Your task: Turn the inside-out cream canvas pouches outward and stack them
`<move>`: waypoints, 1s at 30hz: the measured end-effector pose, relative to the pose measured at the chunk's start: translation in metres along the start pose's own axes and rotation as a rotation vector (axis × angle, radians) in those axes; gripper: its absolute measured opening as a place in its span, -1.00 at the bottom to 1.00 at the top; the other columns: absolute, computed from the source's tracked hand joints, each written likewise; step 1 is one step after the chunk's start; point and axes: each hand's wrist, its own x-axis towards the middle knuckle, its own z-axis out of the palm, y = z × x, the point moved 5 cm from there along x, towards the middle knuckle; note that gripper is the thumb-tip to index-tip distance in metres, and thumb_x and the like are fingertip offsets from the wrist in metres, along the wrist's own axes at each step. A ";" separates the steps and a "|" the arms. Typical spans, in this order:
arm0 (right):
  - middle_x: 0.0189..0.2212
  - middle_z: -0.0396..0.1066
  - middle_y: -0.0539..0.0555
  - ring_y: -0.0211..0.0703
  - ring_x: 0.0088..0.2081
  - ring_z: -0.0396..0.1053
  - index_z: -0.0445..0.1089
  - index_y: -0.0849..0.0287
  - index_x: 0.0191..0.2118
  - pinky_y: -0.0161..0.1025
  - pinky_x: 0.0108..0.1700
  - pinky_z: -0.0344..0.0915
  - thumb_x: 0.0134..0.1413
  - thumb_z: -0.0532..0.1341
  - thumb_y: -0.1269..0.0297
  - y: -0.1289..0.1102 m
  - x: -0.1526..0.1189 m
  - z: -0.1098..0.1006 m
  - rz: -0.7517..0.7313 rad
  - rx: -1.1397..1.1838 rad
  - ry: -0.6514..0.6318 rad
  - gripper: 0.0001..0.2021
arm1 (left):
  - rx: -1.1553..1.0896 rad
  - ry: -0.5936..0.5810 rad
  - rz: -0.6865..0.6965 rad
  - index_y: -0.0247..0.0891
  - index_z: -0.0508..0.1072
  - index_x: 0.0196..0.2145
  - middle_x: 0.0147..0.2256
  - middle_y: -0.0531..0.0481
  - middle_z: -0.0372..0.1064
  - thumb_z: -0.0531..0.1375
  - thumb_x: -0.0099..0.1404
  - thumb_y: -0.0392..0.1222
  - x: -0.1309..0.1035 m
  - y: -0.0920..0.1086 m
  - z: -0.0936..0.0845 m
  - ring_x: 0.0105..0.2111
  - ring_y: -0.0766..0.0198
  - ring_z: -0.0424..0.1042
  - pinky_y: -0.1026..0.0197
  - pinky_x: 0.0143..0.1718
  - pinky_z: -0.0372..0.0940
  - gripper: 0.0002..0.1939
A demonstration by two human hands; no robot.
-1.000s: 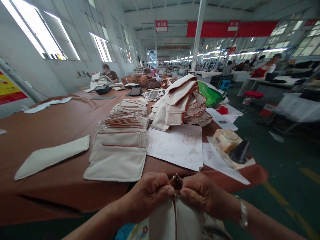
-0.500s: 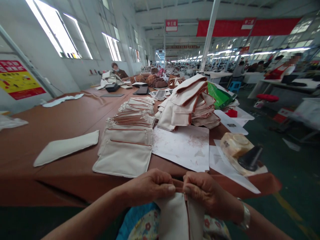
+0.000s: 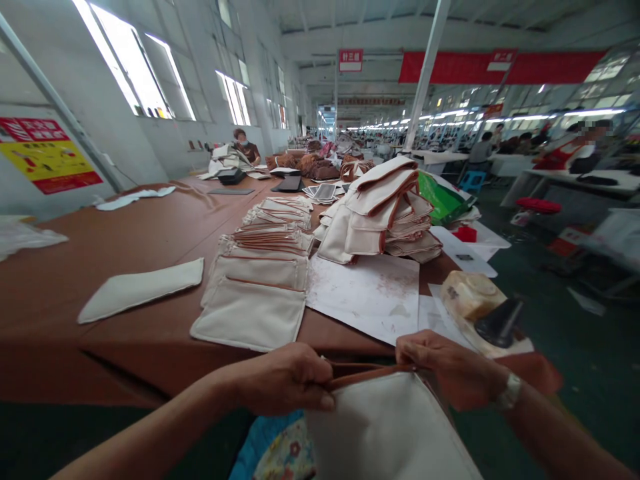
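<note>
Cream pouch (image 3: pixel 385 430), bottom cut off | left hand (image 3: pixel 281 379), right hand (image 3: pixel 450 367): fingers (image 3: pixel 314 371) pinching its brown rim (image 3: pixel 370 377) | interior obscured

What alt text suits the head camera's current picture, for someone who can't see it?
A person's left hand and right hand hold a cream pouch by its brown-edged opening, before a brown-covered table. On it, overlapping cream pieces lie in a row, left of a heaped pile.
</note>
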 end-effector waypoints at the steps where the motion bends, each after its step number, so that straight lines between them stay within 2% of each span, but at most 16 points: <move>1: -0.44 0.29 0.02 -0.21 -0.41 0.18 0.39 0.25 -0.33 -0.27 -0.34 0.13 0.26 0.02 -0.15 -0.008 0.002 0.004 -0.013 -0.037 -0.041 -0.49 | 0.064 0.048 0.040 -0.28 0.15 -0.57 -0.56 0.15 -0.03 0.23 0.27 -0.03 0.001 0.014 0.000 -0.53 0.41 -0.01 0.29 -0.49 -0.06 -0.58; 3: -0.27 0.36 0.08 -0.12 -0.25 0.27 0.44 0.23 -0.17 -0.24 -0.19 0.19 0.18 0.16 -0.11 -0.032 0.009 0.023 -0.110 -0.089 -0.121 -0.56 | 0.096 0.083 0.084 -0.28 0.17 -0.54 -0.55 0.16 -0.01 0.23 0.27 -0.09 0.005 0.042 -0.002 -0.53 0.42 -0.01 0.31 -0.50 -0.07 -0.64; 4: -0.22 0.36 0.08 -0.10 -0.20 0.28 0.44 0.21 -0.17 -0.25 -0.16 0.20 0.10 0.26 -0.06 -0.046 0.012 0.035 -0.189 -0.119 -0.168 -0.60 | 0.057 0.061 0.085 -0.28 0.20 -0.53 -0.55 0.16 0.00 0.23 0.27 -0.08 0.006 0.051 -0.004 -0.53 0.42 0.00 0.32 -0.51 -0.07 -0.65; 6: -0.27 0.33 0.05 -0.14 -0.23 0.27 0.43 0.23 -0.34 -0.28 -0.18 0.19 0.03 0.35 0.07 -0.068 0.014 0.058 -0.368 -0.168 -0.226 -0.71 | -0.057 -0.045 0.038 -0.30 0.27 -0.51 -0.55 0.15 0.03 0.21 0.28 0.03 0.005 0.055 -0.012 -0.52 0.41 0.02 0.34 -0.53 -0.06 -0.62; 7: -0.32 0.30 0.03 -0.18 -0.28 0.26 0.39 0.23 -0.42 -0.29 -0.23 0.18 0.05 0.35 0.11 -0.073 0.013 0.064 -0.421 -0.173 -0.224 -0.73 | -0.121 -0.107 -0.014 -0.31 0.32 -0.50 -0.55 0.14 0.06 0.21 0.27 0.11 0.001 0.048 -0.017 -0.52 0.40 0.04 0.34 -0.53 -0.04 -0.59; 9: -0.40 0.26 0.01 -0.23 -0.36 0.21 0.34 0.23 -0.50 -0.30 -0.31 0.14 0.16 0.26 0.15 -0.068 0.010 0.065 -0.414 -0.159 -0.162 -0.70 | -0.239 -0.191 -0.149 -0.32 0.41 -0.47 -0.55 0.12 0.17 0.25 0.18 0.21 -0.015 0.022 -0.028 -0.53 0.38 0.11 0.34 -0.52 0.03 -0.53; 11: -0.43 0.24 0.01 -0.23 -0.39 0.19 0.33 0.23 -0.51 -0.29 -0.35 0.12 0.22 0.21 0.13 -0.047 0.005 0.053 -0.319 -0.155 -0.084 -0.66 | -0.431 -0.170 -0.297 -0.32 0.49 -0.38 -0.49 0.07 0.33 0.38 0.02 0.18 -0.035 -0.010 -0.036 -0.50 0.33 0.23 0.34 -0.47 0.13 -0.53; 13: -0.42 0.27 0.03 -0.20 -0.38 0.23 0.36 0.23 -0.49 -0.28 -0.34 0.15 0.23 0.19 0.11 -0.022 0.002 0.044 -0.227 -0.195 -0.066 -0.66 | -0.510 -0.124 -0.333 -0.32 0.52 -0.34 -0.46 0.04 0.38 0.42 -0.03 0.15 -0.049 -0.028 -0.035 -0.47 0.31 0.28 0.32 -0.41 0.19 -0.52; 14: -0.41 0.29 0.03 -0.18 -0.37 0.25 0.38 0.23 -0.47 -0.28 -0.34 0.17 0.22 0.20 0.10 -0.013 0.002 0.042 -0.194 -0.228 -0.081 -0.67 | -0.529 -0.092 -0.323 -0.33 0.52 -0.32 -0.45 0.03 0.39 0.42 -0.02 0.12 -0.051 -0.028 -0.031 -0.46 0.32 0.28 0.32 -0.40 0.19 -0.53; 16: -0.35 0.36 0.06 -0.12 -0.31 0.30 0.44 0.22 -0.36 -0.26 -0.27 0.23 0.14 0.27 0.09 -0.006 0.004 0.044 -0.162 -0.282 -0.092 -0.74 | -0.538 -0.019 -0.277 -0.34 0.53 -0.30 -0.44 0.03 0.37 0.42 0.02 0.07 -0.044 -0.014 -0.021 -0.46 0.34 0.25 0.33 -0.42 0.16 -0.57; 18: -0.21 0.40 0.11 -0.04 -0.18 0.33 0.45 0.19 -0.16 -0.20 -0.13 0.26 0.12 0.29 0.09 -0.018 0.007 0.051 -0.197 -0.244 -0.061 -0.72 | -0.509 0.051 -0.200 -0.35 0.52 -0.30 -0.45 0.06 0.31 0.41 0.06 0.01 -0.030 0.014 -0.013 -0.47 0.38 0.19 0.36 -0.47 0.09 -0.62; 20: -0.12 0.39 0.13 -0.02 -0.09 0.31 0.38 0.16 0.01 -0.17 -0.03 0.24 0.22 0.21 0.09 -0.039 0.010 0.061 -0.269 -0.134 -0.030 -0.67 | -0.474 0.066 -0.116 -0.35 0.48 -0.36 -0.50 0.12 0.23 0.41 0.04 -0.01 -0.015 0.043 -0.009 -0.49 0.41 0.12 0.37 -0.50 0.03 -0.64; 22: -0.21 0.37 0.10 -0.09 -0.17 0.30 0.38 0.18 -0.05 -0.21 -0.11 0.25 0.31 0.10 0.10 -0.054 0.012 0.070 -0.318 -0.058 0.008 -0.71 | -0.461 0.051 -0.076 -0.34 0.47 -0.38 -0.50 0.14 0.21 0.42 0.01 0.01 -0.006 0.061 -0.009 -0.48 0.41 0.09 0.37 -0.51 0.01 -0.62; 25: -0.39 0.26 0.01 -0.21 -0.35 0.18 0.37 0.22 -0.25 -0.29 -0.31 0.17 0.30 0.11 0.08 -0.050 0.014 0.072 -0.298 -0.031 0.124 -0.72 | -0.465 0.062 -0.130 -0.33 0.46 -0.36 -0.47 0.13 0.25 0.44 -0.05 0.02 -0.005 0.054 -0.013 -0.47 0.39 0.11 0.37 -0.50 0.02 -0.58; 28: -0.40 0.20 -0.02 -0.25 -0.39 0.10 0.33 0.21 -0.23 -0.32 -0.39 0.09 0.27 0.16 0.07 -0.029 0.016 0.068 -0.242 0.056 0.167 -0.73 | -0.414 0.151 -0.203 -0.34 0.43 -0.37 -0.50 0.15 0.23 0.46 -0.08 -0.01 -0.007 0.026 -0.014 -0.48 0.40 0.11 0.37 -0.53 0.01 -0.57; 30: -0.38 0.21 -0.02 -0.25 -0.38 0.09 0.33 0.21 -0.19 -0.33 -0.39 0.07 0.23 0.20 0.07 -0.020 0.017 0.066 -0.225 0.136 0.141 -0.73 | -0.401 0.188 -0.187 -0.35 0.44 -0.34 -0.48 0.14 0.24 0.45 -0.05 -0.02 -0.004 0.012 -0.010 -0.48 0.40 0.13 0.37 -0.52 0.03 -0.57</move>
